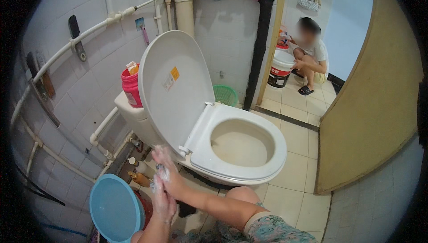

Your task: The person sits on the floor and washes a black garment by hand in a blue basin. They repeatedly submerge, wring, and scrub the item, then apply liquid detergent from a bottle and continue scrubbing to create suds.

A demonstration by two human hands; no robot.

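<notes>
White lather coats both of my hands, which press together above the floor between the toilet and the blue basin. My right hand is the upper one, closed against the left. My left hand lies just below it, its fingers curled in by the right palm. A small pale, bluish-white patch shows between them; whether it is foam, soap or a cloth I cannot make out. The white toilet stands just beyond, its seat down and its lid raised.
A pink tub stands on the cistern. Bottles sit on the floor by the wall pipes. Behind the toilet is a green basket. Past the open door, a person squats by a white bucket.
</notes>
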